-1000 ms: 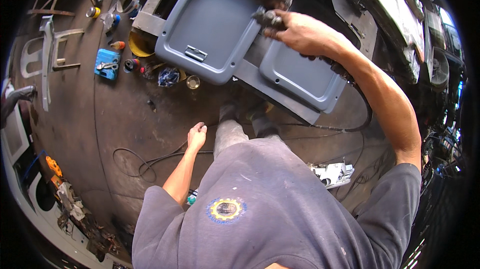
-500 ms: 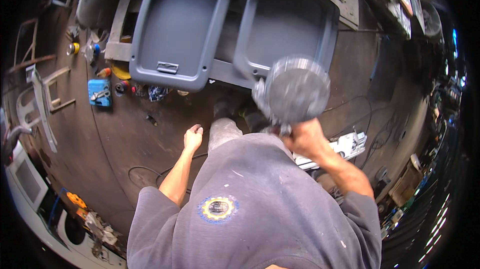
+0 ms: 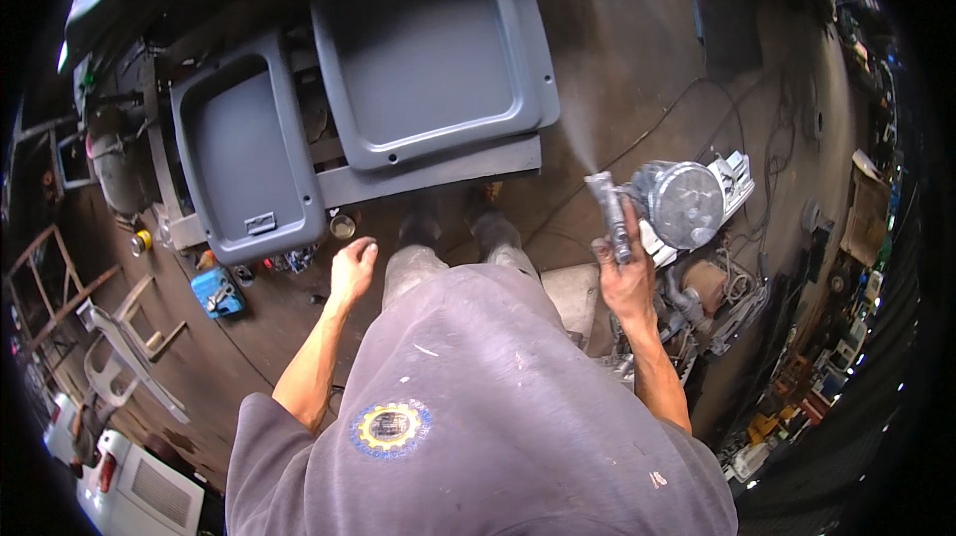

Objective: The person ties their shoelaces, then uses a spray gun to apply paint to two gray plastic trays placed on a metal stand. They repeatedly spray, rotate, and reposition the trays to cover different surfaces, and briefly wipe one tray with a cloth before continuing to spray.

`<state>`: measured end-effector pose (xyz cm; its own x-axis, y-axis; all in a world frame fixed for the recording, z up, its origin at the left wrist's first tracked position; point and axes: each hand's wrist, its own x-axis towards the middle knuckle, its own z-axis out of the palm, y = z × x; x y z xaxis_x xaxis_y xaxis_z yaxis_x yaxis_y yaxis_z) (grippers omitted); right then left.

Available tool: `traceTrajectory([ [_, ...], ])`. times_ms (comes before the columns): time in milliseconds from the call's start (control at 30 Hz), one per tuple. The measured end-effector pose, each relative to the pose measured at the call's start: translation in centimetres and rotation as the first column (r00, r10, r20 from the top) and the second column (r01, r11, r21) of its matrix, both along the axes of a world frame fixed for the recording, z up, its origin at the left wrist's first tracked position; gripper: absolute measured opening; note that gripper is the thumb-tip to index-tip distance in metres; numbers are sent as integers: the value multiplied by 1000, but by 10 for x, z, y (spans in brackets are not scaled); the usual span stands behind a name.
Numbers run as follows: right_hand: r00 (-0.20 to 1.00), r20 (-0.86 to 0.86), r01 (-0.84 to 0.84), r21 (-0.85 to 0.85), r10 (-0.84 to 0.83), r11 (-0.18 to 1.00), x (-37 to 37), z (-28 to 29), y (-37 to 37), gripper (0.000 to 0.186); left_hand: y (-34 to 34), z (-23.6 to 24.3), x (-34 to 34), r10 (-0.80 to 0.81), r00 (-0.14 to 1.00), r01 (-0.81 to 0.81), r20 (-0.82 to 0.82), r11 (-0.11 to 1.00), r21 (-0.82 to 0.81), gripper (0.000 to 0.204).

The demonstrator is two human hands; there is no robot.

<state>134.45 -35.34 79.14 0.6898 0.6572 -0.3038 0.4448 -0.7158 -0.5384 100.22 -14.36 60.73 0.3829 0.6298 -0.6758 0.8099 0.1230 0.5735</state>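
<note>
My right hand [image 3: 627, 282] grips a spray gun [image 3: 610, 217], held upright to the right of my body, with its round, paint-smeared cup [image 3: 685, 205] sticking out to the right. Pale mist [image 3: 580, 135] fans from the nozzle toward the right edge of the larger grey panel [image 3: 428, 48]. That panel is recessed like a shallow tray, with rounded corners. To its left lies a narrower grey panel [image 3: 242, 142] of the same kind, with a small rectangular fitting near its front edge. My left hand [image 3: 354, 270] hangs closed in front of me, fingers curled, nothing visible in it.
A metal stand [image 3: 428, 169] bears both panels. On the floor at left are a blue box [image 3: 217, 293], a small open can [image 3: 343, 226] and pale frame-like parts [image 3: 119, 357]. A dark hose or cable [image 3: 652, 128] winds across the floor at right, near a white part [image 3: 735, 177].
My right hand has swung the spray gun right and turned it, and mist now shows at its nozzle. The view has shifted, so the panels appear farther left. My left hand stays closed.
</note>
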Motion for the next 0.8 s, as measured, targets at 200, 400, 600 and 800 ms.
traceTrajectory([
  [200, 938, 34, -333, 357, 344, 873, -26, 5, 45, 64, 68, 13, 65, 194, 962, -250, 189, 908, 337, 31],
  [400, 962, -196, -123, 315, 191, 941, -5, 1, 62, 67, 81, 7, 74, 245, 930, -326, 275, 893, 309, 33],
  [600, 1000, -6, 27, 315, -27, 949, 24, 1, 86, 70, 21, -18, 27, 289, 915, -352, 282, 913, 206, 34],
  [800, 973, -39, -196, 380, 228, 904, -2, 7, 136, 73, -23, 8, 36, 320, 923, -331, 215, 943, 16, 32],
])
